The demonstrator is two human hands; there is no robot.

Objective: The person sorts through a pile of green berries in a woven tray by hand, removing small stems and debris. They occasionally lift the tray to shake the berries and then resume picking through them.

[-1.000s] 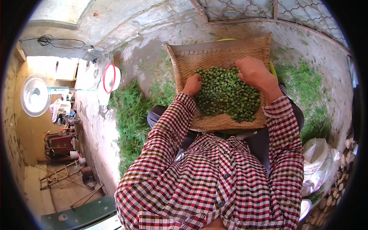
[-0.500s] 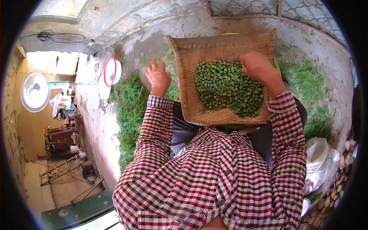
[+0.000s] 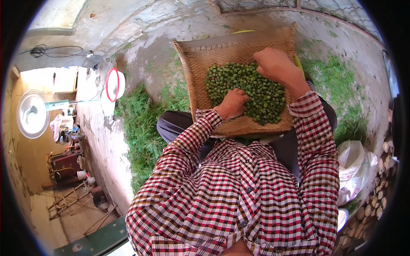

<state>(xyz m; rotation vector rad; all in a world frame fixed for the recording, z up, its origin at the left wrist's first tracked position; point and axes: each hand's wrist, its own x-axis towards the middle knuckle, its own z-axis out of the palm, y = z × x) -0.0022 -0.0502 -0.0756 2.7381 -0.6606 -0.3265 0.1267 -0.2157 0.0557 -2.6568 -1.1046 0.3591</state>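
Note:
A woven tan winnowing tray (image 3: pixel 194 79) rests across my lap, with a heap of small round green pods (image 3: pixel 239 74) spread over its middle. My left hand (image 3: pixel 232 104) is down at the near left part of the heap, its fingers curled in among the pods. Over the heap's far right part is my right hand (image 3: pixel 275 66), fingers bent and closed, thumb side toward the tray. What either hand pinches, if anything, is too small or hidden to make out.
Feathery green plants (image 3: pixel 139 111) lie on the ground to my left, and more greenery (image 3: pixel 346 98) is at the right. A white plastic sack (image 3: pixel 354 166) stands beside cut wood (image 3: pixel 376 205). A standing fan (image 3: pixel 33 114) and a red-rimmed white basin (image 3: pixel 116 84) are at the left.
My left hand has come from the open air left of the tray down into the pods, its fingers curling. My right hand stays closed over the heap's far right part.

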